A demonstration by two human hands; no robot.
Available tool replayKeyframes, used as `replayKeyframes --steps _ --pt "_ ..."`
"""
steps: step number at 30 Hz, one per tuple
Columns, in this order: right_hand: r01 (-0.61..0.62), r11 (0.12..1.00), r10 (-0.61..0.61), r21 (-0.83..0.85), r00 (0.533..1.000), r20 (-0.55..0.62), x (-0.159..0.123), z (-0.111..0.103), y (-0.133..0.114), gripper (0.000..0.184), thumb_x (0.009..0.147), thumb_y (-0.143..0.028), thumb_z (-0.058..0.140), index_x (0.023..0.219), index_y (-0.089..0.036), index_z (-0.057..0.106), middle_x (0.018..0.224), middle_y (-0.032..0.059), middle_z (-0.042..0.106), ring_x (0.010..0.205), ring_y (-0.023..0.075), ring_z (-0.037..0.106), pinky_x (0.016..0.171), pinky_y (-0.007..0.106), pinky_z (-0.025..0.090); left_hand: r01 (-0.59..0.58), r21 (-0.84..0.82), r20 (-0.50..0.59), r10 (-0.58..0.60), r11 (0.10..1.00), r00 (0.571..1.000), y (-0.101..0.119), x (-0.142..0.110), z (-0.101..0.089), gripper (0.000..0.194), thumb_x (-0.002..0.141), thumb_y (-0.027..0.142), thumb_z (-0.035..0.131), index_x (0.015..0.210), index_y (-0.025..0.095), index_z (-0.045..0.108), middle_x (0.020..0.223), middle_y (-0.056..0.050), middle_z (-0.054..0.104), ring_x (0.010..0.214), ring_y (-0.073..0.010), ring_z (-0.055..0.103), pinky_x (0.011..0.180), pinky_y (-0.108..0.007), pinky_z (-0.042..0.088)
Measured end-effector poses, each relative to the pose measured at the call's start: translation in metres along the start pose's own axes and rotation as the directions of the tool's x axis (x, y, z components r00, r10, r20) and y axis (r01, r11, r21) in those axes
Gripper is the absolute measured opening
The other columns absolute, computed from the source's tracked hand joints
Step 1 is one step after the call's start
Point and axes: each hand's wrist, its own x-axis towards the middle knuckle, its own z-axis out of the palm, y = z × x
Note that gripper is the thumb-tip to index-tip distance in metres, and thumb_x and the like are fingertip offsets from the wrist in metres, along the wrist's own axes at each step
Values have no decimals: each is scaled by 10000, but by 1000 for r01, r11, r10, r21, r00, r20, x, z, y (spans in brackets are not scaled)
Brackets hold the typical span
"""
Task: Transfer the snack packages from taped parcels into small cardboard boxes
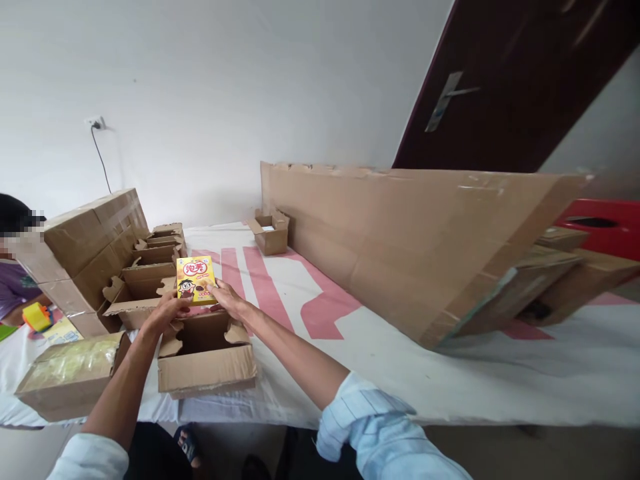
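A yellow snack box (pixel 196 275) with a cartoon face and red lettering is held up between both hands. My left hand (pixel 169 311) grips its lower left side, and my right hand (pixel 226 297) has its lower right edge. Just below and nearer to me stands an open cardboard box (pixel 207 365), its flaps folded outward and its inside dark. A row of similar open cartons (pixel 145 283) runs away behind my left hand. By my left forearm lies a closed, taped carton (pixel 75 373).
A wall of stacked cartons (pixel 90 247) stands at the left, with a person (pixel 17 287) and a yellow tape dispenser (pixel 37 317) beyond it. A long cardboard panel (pixel 400 240) crosses the right side. A small open carton (pixel 270 233) sits farther back on the white-and-pink tablecloth (pixel 380 373).
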Motion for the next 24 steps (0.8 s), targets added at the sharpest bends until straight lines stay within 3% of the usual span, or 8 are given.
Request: replayKeyframes --steps 6,13,24 --pt "136 990 -136 -32 991 -4 4 -2 -12 476 1002 -476 671 1423 -258 631 1234 87 796 887 217 752 666 314 647 -58 -2 -33 58 998 998 7 5 4 607 572 423 1005 1047 142 753 904 -97 783 708 -190 684 637 -297 551" --pt "337 940 -337 -47 941 16 9 -2 -36 558 998 -527 610 1514 -315 618 1317 64 778 1022 261 731 796 387 675 -176 -25 -92 173 984 981 22 14 4 686 565 395 974 1171 169 746 1069 -96 820 830 -227 746 698 -304 568" --pt "456 889 -456 -36 890 1 6 -2 -48 643 965 -572 635 1557 -322 604 1380 73 769 1072 284 737 892 471 690 -256 -6 -94 254 967 963 48 3 5 735 581 366 956 1257 172 742 1183 -113 826 981 -289 767 715 -325 603"
